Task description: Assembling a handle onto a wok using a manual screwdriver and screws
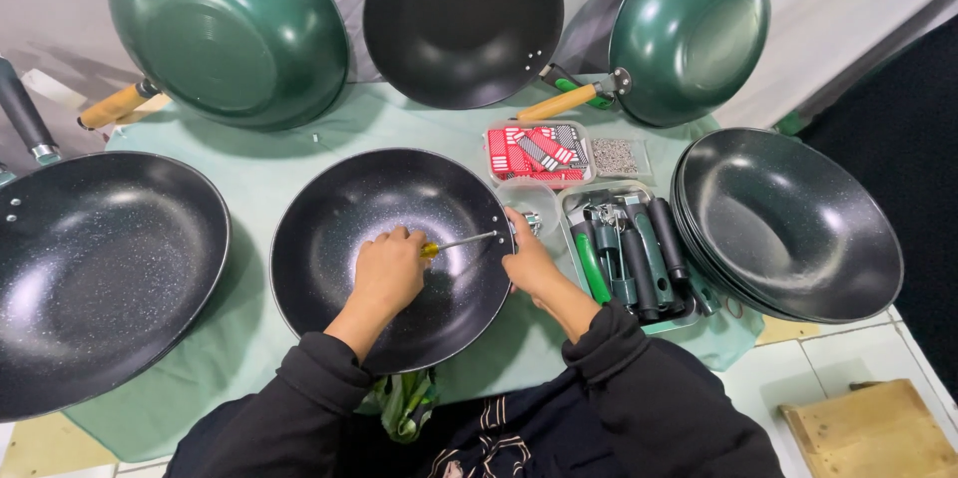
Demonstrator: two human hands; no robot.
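My left hand (387, 273) fisted round screwdriver (451, 245) handle, tip outboard at rim. Right hand (529, 258) clamps wok (391, 256) rim: judge heavy, stiff, slick; hold rim.

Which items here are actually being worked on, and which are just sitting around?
In use:
left hand
screwdriver
black wok
right hand

Lying about:
tray of handles
stack of black woks
green woks against the wall
large black wok
box of screws
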